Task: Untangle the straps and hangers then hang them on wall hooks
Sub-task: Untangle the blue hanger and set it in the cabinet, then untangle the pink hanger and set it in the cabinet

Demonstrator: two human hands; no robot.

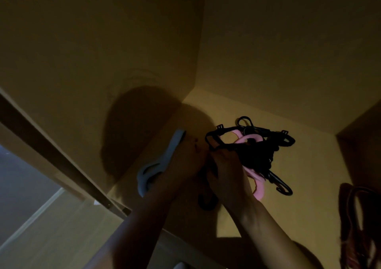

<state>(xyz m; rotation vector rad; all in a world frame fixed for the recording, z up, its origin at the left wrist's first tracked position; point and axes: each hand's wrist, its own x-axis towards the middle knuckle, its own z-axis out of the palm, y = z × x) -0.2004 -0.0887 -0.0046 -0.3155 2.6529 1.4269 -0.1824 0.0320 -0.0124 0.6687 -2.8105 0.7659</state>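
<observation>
Dim yellow wall [278, 58], raised hands [185, 163] [225, 167] around hangers [257, 151].

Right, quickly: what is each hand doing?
Left hand: cannot tell, too dark; grey hanger beside it.
Right hand: grips the tangle of black and pink hangers.

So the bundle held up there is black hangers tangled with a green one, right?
Not quite: tangled in the black hangers is a pink hanger, not a green one. The head view shows it, with the right hand holding the bundle.
</observation>
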